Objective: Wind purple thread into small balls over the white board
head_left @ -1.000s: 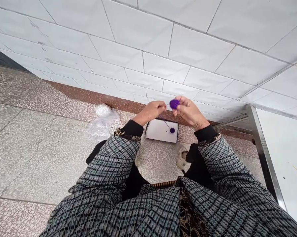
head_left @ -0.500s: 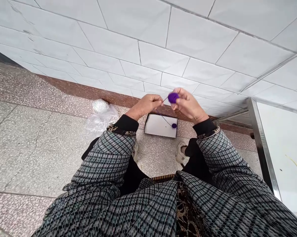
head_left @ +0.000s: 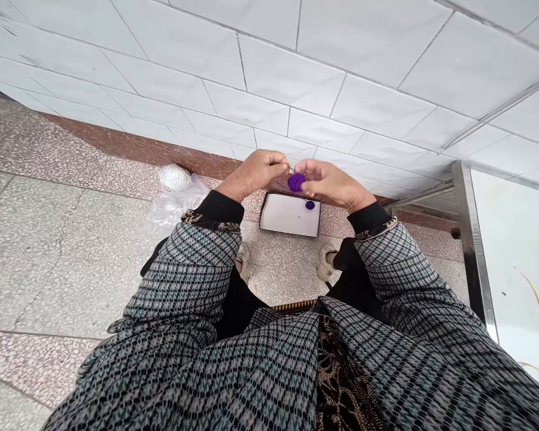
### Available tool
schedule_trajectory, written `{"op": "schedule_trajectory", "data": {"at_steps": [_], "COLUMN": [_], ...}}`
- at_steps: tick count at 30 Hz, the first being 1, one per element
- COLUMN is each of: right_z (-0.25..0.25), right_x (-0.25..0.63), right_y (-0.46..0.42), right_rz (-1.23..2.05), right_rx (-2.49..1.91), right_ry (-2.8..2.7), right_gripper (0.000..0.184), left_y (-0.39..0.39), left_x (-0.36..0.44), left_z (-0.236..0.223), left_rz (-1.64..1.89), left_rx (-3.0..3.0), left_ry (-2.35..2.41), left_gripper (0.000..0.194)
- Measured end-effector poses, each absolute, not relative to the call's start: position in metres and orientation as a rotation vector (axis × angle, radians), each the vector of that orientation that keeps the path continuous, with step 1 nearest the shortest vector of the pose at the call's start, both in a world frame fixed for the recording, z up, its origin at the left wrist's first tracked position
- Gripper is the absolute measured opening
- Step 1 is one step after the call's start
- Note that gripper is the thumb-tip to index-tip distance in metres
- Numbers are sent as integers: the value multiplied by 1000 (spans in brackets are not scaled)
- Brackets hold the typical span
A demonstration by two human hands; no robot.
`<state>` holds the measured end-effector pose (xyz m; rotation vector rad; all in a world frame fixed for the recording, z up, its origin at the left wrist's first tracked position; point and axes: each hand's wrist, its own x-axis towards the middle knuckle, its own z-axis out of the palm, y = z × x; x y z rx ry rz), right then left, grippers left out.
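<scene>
A small ball of purple yarn (head_left: 296, 182) is held in the fingers of my right hand (head_left: 326, 182), out in front of me above the floor. Close by on its left, my left hand (head_left: 261, 171) has thumb and forefinger pinched together; the yarn strand between the fingertips is barely visible now. Below both hands a shallow box (head_left: 287, 221) with a white inside and dark rim lies on the floor. Another purple yarn ball (head_left: 310, 205) rests in it near the far right corner.
To the left on the floor are a white yarn ball (head_left: 174, 177) and a crumpled clear plastic bag (head_left: 174, 206). A tiled wall (head_left: 269, 84) rises ahead. At right stands a white table (head_left: 511, 239) with a metal leg and a yellow strand on top. My shoes flank the box.
My right hand has brought the purple ball left, closer to my left hand. The purple ball in the box has shifted towards its far side. The view has moved slightly.
</scene>
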<state>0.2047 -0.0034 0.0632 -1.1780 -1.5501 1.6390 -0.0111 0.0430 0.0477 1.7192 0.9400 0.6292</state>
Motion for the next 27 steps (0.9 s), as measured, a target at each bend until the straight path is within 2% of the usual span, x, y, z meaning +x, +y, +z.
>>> {"op": "schedule_trajectory", "data": {"at_steps": [3,7,10,12,14,18,22,24,27], "right_z": [67,57,53,56,62,66,57,55,59], "right_x": [204,200,200,202,204,203,198,198,201], "right_y": [0,8,3,-2,-5,0,3,0,-5], "right_rz": [1455,1238,1454,1684,1766,1522,1291,1389,1750], "right_rx": [-1088,-1264,-1415,-1318,-1145,-1013,-1337,-1469,-1304], "right_ry": [-1251,-1170,-1432,-1558,-1468,-1136,-1264,-1464,-1585], "right_gripper": [42,37,36,37,40,41,31,29,30], "left_y": [42,31,32,38,43,36,24,27,36], "left_x": [-7,-3,-8,-11,-10,-1,1,-5,-13], "left_z": [47,56,56,50,44,43,51,51,46], "left_rz": [556,288,375,489,524,403,306,414,556], "left_rx": [1713,1767,1746,1721,1733,1810,1820,1823,1782], "left_ry": [940,609,633,792,934,784,520,608,878], "left_gripper": [14,15,15,14,14,15,16,16,15]}}
